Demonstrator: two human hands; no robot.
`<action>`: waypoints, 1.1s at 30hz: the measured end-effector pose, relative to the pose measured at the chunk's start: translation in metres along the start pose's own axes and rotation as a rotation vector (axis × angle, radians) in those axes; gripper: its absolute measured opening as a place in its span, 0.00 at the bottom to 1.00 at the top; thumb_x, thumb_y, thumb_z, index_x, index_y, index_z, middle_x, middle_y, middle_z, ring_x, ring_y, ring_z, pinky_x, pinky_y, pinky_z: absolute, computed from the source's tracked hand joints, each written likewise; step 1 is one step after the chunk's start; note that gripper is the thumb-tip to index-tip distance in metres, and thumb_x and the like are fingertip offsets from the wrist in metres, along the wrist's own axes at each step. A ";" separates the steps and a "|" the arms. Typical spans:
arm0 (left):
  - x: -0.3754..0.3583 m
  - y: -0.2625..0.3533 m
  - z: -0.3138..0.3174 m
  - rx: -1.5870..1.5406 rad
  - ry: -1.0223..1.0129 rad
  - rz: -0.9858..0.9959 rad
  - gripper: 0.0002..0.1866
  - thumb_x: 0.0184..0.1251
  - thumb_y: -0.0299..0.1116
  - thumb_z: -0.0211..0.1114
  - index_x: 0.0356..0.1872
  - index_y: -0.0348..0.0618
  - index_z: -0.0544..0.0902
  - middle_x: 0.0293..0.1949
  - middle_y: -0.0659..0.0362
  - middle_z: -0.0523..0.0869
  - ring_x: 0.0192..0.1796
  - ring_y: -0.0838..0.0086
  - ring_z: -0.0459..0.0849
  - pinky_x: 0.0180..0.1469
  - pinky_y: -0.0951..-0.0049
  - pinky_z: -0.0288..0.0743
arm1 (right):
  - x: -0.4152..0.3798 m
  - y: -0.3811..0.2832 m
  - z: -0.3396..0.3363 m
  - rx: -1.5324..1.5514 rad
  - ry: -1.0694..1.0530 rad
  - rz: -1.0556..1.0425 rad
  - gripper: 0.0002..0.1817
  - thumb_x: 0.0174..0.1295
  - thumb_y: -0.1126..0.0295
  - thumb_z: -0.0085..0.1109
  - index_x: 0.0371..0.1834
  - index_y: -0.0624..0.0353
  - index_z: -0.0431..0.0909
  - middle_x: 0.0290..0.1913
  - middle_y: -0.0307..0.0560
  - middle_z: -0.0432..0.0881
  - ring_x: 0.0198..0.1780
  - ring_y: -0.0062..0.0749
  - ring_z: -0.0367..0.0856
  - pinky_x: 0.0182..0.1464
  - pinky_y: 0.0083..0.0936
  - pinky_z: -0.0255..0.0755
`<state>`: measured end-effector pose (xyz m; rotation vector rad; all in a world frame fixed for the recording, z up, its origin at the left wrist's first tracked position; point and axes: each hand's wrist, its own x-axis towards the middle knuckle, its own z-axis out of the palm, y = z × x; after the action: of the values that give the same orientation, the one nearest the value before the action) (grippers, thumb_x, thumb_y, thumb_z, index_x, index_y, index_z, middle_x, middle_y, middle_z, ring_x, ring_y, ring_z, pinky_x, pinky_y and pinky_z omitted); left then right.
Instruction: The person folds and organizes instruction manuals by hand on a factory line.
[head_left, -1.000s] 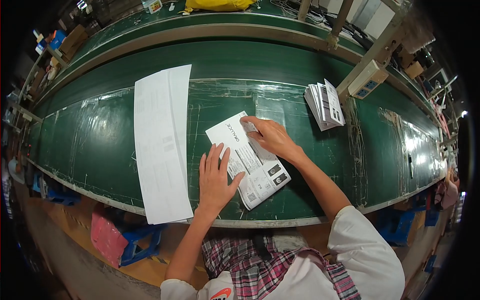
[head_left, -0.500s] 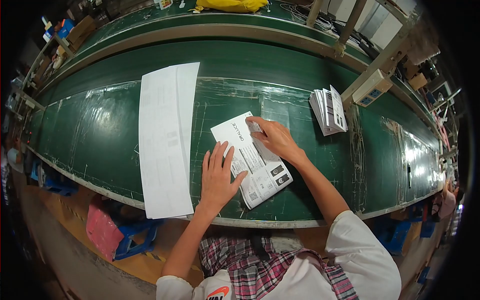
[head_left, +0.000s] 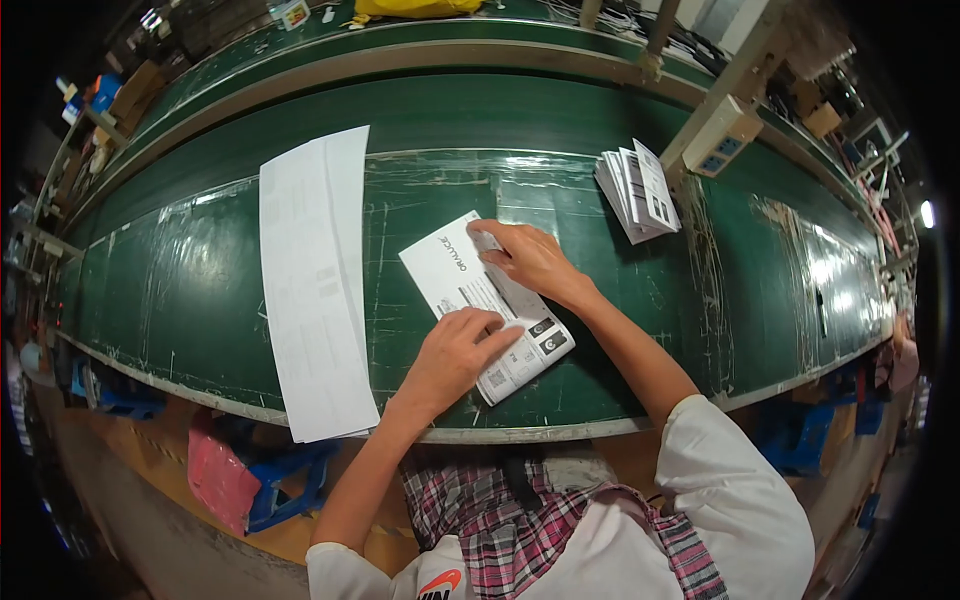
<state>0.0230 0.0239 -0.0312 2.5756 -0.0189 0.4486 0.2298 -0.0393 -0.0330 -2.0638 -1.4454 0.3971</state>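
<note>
A white printed instruction leaflet (head_left: 430,262), partly folded over along its right side, lies slanted on the green bench in front of me. My left hand (head_left: 452,358) rests on its lower left part, fingers bent and thumb stretched across the print. At the top right edge, my right hand (head_left: 537,262) has thumb and fingers closed on the folded leaflet. To the left of my hands lies a stack of long white sheets (head_left: 315,280), their lower end at the bench's front edge. A small pile of folded leaflets (head_left: 640,195) stands at the back right.
A socket box (head_left: 722,137) is fixed to the upright post at the back right. Behind the green bench (head_left: 220,300) runs a raised ledge with a yellow bundle (head_left: 420,6). Below the front edge is a blue stool (head_left: 290,485) with a pink cover (head_left: 218,475).
My left hand has slid toward the right over the leaflet, and its fingers, flat before, are now bent. My right hand stays at the top edge. The whole view has shifted slightly.
</note>
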 end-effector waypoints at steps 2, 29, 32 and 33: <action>0.004 0.006 0.001 0.016 -0.015 0.086 0.19 0.60 0.25 0.66 0.53 0.54 0.86 0.45 0.60 0.84 0.49 0.63 0.82 0.55 0.64 0.76 | 0.000 0.001 0.001 -0.009 -0.003 -0.002 0.23 0.66 0.66 0.62 0.64 0.50 0.74 0.48 0.56 0.87 0.49 0.53 0.84 0.49 0.45 0.75; 0.017 0.035 0.005 0.204 -0.433 0.168 0.34 0.64 0.20 0.57 0.71 0.60 0.73 0.45 0.54 0.74 0.48 0.65 0.77 0.52 0.65 0.68 | 0.003 0.006 0.013 -0.066 0.103 -0.101 0.16 0.58 0.75 0.58 0.51 0.59 0.78 0.37 0.57 0.86 0.41 0.56 0.85 0.39 0.50 0.74; 0.017 0.036 0.006 0.215 -0.452 0.168 0.36 0.62 0.19 0.57 0.73 0.61 0.71 0.46 0.54 0.74 0.48 0.65 0.77 0.51 0.65 0.68 | 0.004 0.008 0.017 -0.126 0.105 -0.100 0.16 0.60 0.74 0.58 0.52 0.54 0.77 0.38 0.54 0.86 0.41 0.55 0.85 0.37 0.49 0.73; 0.018 0.037 0.006 0.234 -0.465 0.169 0.37 0.62 0.19 0.57 0.73 0.62 0.70 0.46 0.54 0.74 0.48 0.65 0.77 0.51 0.65 0.68 | 0.005 0.008 0.018 -0.139 0.100 -0.091 0.16 0.60 0.74 0.58 0.53 0.54 0.77 0.38 0.53 0.87 0.41 0.55 0.85 0.38 0.49 0.73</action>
<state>0.0384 -0.0092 -0.0120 2.8638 -0.3697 -0.1051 0.2278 -0.0319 -0.0521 -2.0846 -1.5379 0.1586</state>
